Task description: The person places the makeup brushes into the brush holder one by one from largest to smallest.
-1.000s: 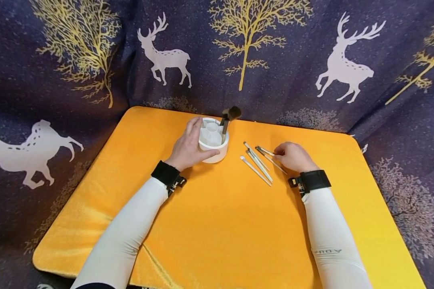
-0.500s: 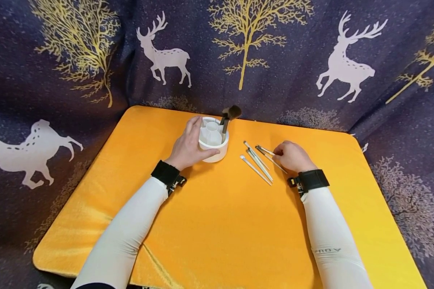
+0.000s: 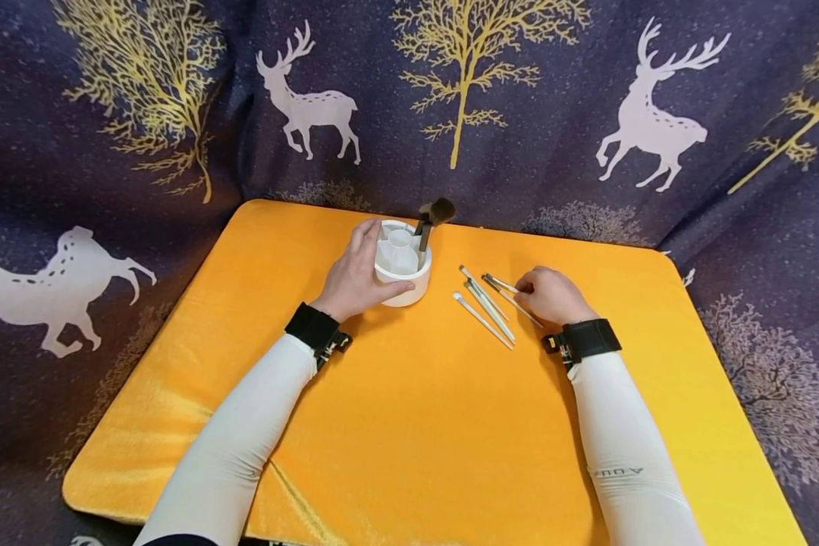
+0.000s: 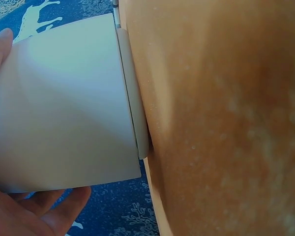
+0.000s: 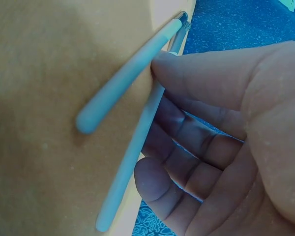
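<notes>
Gripping white divided cup near far edge of counter in wide-spread left hand. Pinching slim brush in near-closed right hand, just beside second brush.

"How does the left arm lie?"
"Reaching forward on a strong inward slant. The right arm leans inward too, but runs straighter ahead."
"And the left hand?"
"Spread in a wide, curved grip: left thumb on the near side, left fingers on the far side."
"The right hand?"
"Pinching, its back to the head camera; in the right wrist view, right thumb stretched forward, right fingers bent below it."
"Which reaches farther?"
"Little in it; they sit about level, well apart."
</notes>
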A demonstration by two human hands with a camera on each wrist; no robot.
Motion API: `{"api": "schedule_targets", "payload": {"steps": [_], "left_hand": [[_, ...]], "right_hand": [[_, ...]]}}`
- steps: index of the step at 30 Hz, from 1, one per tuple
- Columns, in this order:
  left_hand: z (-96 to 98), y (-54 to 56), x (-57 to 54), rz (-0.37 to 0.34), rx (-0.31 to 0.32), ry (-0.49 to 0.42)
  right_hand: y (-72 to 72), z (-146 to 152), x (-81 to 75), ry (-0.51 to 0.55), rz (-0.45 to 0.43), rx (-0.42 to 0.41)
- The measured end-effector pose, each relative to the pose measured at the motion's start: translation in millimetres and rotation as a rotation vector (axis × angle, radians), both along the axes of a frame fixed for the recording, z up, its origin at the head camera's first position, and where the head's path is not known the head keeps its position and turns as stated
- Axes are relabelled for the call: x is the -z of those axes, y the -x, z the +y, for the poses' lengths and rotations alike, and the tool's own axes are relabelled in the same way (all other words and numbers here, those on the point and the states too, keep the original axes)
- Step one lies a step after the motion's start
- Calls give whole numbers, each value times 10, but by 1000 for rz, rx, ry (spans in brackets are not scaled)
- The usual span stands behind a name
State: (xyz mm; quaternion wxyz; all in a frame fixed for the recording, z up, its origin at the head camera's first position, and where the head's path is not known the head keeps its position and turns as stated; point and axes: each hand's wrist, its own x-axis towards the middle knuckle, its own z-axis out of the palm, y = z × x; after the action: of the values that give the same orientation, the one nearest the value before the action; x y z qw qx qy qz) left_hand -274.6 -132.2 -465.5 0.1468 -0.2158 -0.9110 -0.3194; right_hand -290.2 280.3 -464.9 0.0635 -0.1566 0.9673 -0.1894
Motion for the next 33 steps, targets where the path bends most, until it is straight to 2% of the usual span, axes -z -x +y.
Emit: {"api": "schedule_targets", "payload": {"steps": [12, 33], "left_hand": [[1, -7, -12, -15, -4, 9], [4, -10, -7, 3, -9, 8]], "right_hand": [[-6, -2, 10, -4, 13, -3], [1, -15, 0, -16, 67, -6]]}}
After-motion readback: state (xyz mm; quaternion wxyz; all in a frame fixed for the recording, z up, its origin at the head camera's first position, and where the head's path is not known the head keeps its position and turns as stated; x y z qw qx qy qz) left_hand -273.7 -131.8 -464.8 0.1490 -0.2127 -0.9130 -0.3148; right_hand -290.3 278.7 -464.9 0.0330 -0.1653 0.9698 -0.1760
